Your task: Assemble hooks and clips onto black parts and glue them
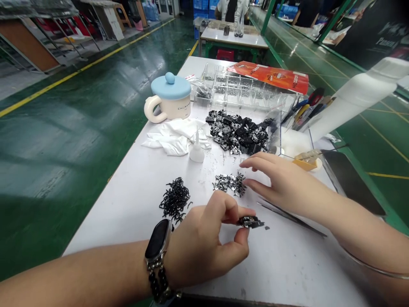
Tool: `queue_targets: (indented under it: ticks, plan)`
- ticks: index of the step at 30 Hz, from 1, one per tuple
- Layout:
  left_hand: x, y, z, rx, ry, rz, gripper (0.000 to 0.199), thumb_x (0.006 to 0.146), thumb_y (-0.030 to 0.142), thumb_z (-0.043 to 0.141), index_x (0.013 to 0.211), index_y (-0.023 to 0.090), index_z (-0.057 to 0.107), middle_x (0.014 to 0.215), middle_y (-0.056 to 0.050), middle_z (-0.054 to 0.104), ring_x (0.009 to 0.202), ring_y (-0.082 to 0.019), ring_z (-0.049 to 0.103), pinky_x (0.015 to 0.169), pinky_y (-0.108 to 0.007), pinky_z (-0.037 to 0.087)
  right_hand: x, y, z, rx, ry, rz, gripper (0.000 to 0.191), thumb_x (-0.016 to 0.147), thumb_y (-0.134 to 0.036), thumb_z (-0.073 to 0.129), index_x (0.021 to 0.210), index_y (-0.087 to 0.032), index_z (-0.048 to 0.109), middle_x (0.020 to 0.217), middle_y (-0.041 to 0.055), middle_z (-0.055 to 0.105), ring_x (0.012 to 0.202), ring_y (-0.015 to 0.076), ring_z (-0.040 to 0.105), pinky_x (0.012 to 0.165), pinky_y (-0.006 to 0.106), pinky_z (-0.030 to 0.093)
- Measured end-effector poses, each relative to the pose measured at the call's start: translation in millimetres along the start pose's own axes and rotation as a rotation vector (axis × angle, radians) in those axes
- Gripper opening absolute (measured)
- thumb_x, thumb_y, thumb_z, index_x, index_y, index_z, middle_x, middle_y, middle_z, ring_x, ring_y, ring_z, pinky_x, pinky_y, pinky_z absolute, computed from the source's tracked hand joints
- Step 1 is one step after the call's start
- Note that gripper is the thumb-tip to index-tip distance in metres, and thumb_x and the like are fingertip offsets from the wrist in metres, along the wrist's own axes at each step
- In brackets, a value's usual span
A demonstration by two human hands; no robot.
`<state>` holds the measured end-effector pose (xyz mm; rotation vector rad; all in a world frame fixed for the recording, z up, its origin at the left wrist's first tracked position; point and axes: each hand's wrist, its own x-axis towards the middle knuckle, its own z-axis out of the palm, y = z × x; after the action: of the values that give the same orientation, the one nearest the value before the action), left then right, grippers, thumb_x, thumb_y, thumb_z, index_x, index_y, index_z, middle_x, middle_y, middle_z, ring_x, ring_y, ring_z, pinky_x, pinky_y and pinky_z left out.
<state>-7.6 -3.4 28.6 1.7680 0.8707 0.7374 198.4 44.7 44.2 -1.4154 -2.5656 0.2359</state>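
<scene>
My left hand (212,236) pinches a small black part with shiny metal pieces (250,221) between thumb and fingers, just over the white table. Beside the pile of small silver metal pieces (230,183) is my right hand (281,177), its thumb and fingers apart with nothing visible between them. Its fingertips reach the pile's right edge; whether they touch it I cannot tell. A pile of short black bent strips (175,199) lies left of the silver pieces. Dark tweezers (297,221) rest beneath my right wrist. Farther back is a heap of black-and-metal parts (238,131).
A small clear bottle with a thin nozzle (197,150) stands by white cloth or gloves (175,136). Behind are a lidded mug (171,100) and a clear compartment tray (230,91). At right are a large white bottle (351,100), pens and tools (303,111), and a dark flat slab (351,181).
</scene>
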Motion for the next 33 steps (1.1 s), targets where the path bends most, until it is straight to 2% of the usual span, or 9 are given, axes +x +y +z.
queue_targets:
  ticks: [4, 7, 10, 14, 19, 22, 26, 29, 33]
  plan:
    - [6, 3, -1.4, -0.339, -0.041, -0.253, 0.031, 0.075, 0.013, 0.059, 0.079, 0.024, 0.030, 0.092, -0.005, 0.067, 0.089, -0.015, 0.067, 0.079, -0.025, 0.054, 19, -6, 10, 0.035, -0.017, -0.008, 0.019, 0.086, -0.020, 0.052, 0.104, -0.016, 0.055, 0.094, 0.0063, 0.058, 0.087, 0.0206, 0.056, 0.071, 0.033, 0.047]
    - [8, 4, -0.3, -0.565, -0.082, -0.452, 0.033, 0.074, 0.016, 0.061, 0.080, 0.023, 0.029, 0.086, -0.001, 0.065, 0.075, -0.011, 0.065, 0.071, -0.025, 0.051, 28, -14, 17, 0.055, -0.042, -0.049, 0.016, 0.086, -0.015, 0.050, 0.100, -0.013, 0.057, 0.092, 0.0083, 0.058, 0.085, 0.0211, 0.055, 0.072, 0.034, 0.045]
    - [4, 3, 4.8, -0.648, -0.134, -0.557, 0.036, 0.068, 0.015, 0.064, 0.079, 0.022, 0.030, 0.077, 0.004, 0.060, 0.062, -0.007, 0.058, 0.060, -0.020, 0.045, 34, -24, 22, 0.098, -0.086, -0.108, 0.013, 0.085, -0.012, 0.049, 0.093, -0.013, 0.059, 0.086, 0.0084, 0.057, 0.081, 0.0199, 0.053, 0.069, 0.032, 0.043]
    - [-4, 2, 13.8, -0.602, -0.141, -0.599, 0.038, 0.059, 0.009, 0.062, 0.076, 0.022, 0.030, 0.068, 0.006, 0.056, 0.053, -0.006, 0.050, 0.050, -0.019, 0.039, 42, -38, 28, 0.174, -0.150, -0.183, 0.010, 0.082, -0.010, 0.051, 0.083, -0.015, 0.060, 0.080, 0.0047, 0.055, 0.072, 0.0153, 0.050, 0.065, 0.028, 0.040]
    - [-11, 2, 18.3, -0.614, -0.201, -0.587, 0.035, 0.055, 0.007, 0.057, 0.070, 0.023, 0.029, 0.059, 0.008, 0.051, 0.049, -0.007, 0.047, 0.047, -0.020, 0.036, 58, -47, 34, 0.265, -0.122, -0.082, 0.002, 0.079, -0.015, 0.059, 0.078, -0.015, 0.058, 0.075, 0.0015, 0.056, 0.069, 0.0136, 0.049, 0.060, 0.026, 0.037]
    - [-14, 2, 19.1, -0.645, -0.214, -0.604, 0.032, 0.054, 0.009, 0.059, 0.065, 0.022, 0.032, 0.059, 0.006, 0.049, 0.050, -0.008, 0.046, 0.046, -0.020, 0.036, 66, -50, 36, 0.340, -0.128, -0.023, 0.006, 0.078, -0.018, 0.063, 0.076, -0.016, 0.057, 0.072, -0.0011, 0.056, 0.064, 0.0109, 0.048, 0.057, 0.023, 0.037]
    - [-13, 2, 18.9, -0.632, -0.228, -0.599, 0.034, 0.054, 0.010, 0.063, 0.063, 0.023, 0.033, 0.058, 0.005, 0.051, 0.054, -0.013, 0.053, 0.048, -0.024, 0.044, 68, -58, 39, 0.395, -0.151, 0.038, 0.006, 0.078, -0.018, 0.065, 0.075, -0.017, 0.060, 0.074, -0.0008, 0.056, 0.064, 0.0105, 0.049, 0.057, 0.023, 0.038]
    - [-11, -1, 18.1, -0.686, -0.337, -0.630, 0.036, 0.052, 0.008, 0.068, 0.061, 0.024, 0.037, 0.058, 0.005, 0.051, 0.061, -0.016, 0.057, 0.057, -0.029, 0.050, 63, -65, 44, 0.415, -0.244, -0.011, 0.009, 0.073, -0.020, 0.071, 0.071, -0.020, 0.063, 0.078, -0.0012, 0.056, 0.073, 0.0124, 0.051, 0.064, 0.024, 0.040]
    - [-15, -7, 18.0, -0.741, -0.483, -0.639, 0.025, 0.060, 0.016, 0.067, 0.062, 0.026, 0.045, 0.059, 0.006, 0.051, 0.068, -0.016, 0.062, 0.064, -0.027, 0.050, 56, -72, 52, 0.349, -0.224, 0.007, 0.007, 0.075, -0.019, 0.069, 0.073, -0.019, 0.062, 0.081, 0.0013, 0.057, 0.083, 0.0183, 0.050, 0.077, 0.035, 0.038]
